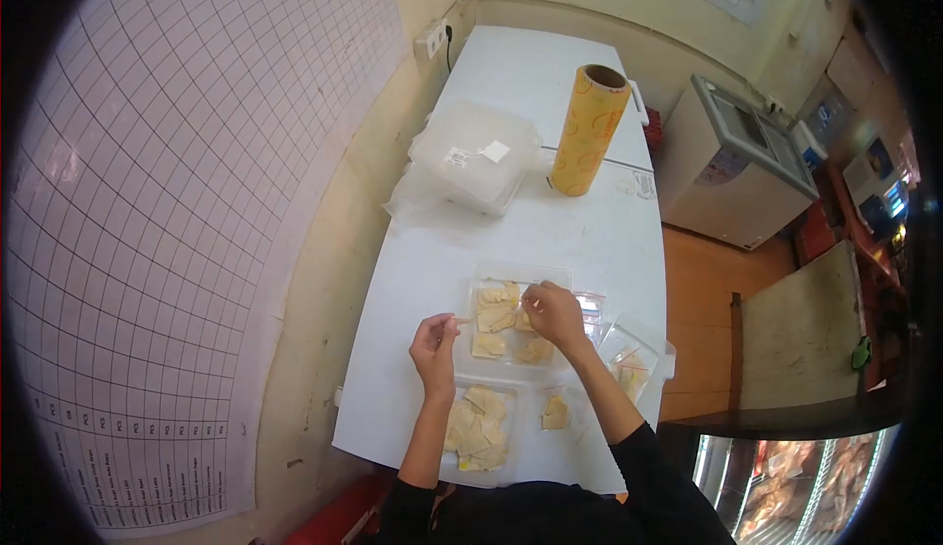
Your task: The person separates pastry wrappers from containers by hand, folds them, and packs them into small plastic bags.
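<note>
A clear plastic tray [546,275] holds flat, pale yellow pieces [496,317] in several groups. At its left edge is my left hand [433,347], thumb and fingers pinched on a thin, pale strip. My right hand [553,311] is over the tray's right part, fingers pinched together; what they hold is hidden. Nearer to me, a second clear tray [513,398] is filled with more yellow pieces [479,429]. To its right lies a small clear bag [555,411] with a yellow piece inside.
Small plastic bags [630,356] lie at the right edge of the white table [413,285]. Farther back are plastic-wrapped containers [476,157] and an upright yellow film roll [589,133]. A wall stands close on the left; a freezer [732,167] is at the back right.
</note>
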Demonstrator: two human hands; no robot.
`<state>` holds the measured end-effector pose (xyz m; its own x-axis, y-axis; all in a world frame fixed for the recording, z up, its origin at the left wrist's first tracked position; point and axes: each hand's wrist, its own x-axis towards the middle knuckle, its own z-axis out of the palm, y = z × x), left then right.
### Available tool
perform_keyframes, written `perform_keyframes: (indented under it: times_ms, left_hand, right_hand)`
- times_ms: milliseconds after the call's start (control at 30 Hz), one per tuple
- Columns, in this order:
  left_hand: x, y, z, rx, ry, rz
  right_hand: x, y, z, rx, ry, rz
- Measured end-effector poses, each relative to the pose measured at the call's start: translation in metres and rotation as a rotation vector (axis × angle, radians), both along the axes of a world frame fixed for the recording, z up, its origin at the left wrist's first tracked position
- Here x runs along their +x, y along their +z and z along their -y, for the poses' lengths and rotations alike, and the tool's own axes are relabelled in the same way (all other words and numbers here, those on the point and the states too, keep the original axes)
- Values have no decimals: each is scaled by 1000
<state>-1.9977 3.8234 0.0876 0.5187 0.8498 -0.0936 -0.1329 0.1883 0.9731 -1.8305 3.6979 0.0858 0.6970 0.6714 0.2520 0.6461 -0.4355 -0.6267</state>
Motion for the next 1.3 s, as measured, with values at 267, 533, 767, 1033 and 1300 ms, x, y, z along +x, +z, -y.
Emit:
perform_keyframes:
  times_ms: [267,533,767,1033,1300]
  left_hand:
    - [6,-4,0,3,-20,6]
    - [6,-10,1,28,-22,24]
    - [14,-9,6,81,-52,-9]
    - [35,-18,5,502,-49,-228]
    - [66,-18,2,531,-124,-310]
  right_hand:
    - [-6,-16,-10,-57,235,352]
    - [-15,-42,-6,-63,347,356]
    - [-18,-24,0,-198,275,286]
    - [-6,-30,10,-147,215,45]
    - [12,-29,-10,203,83,-454]
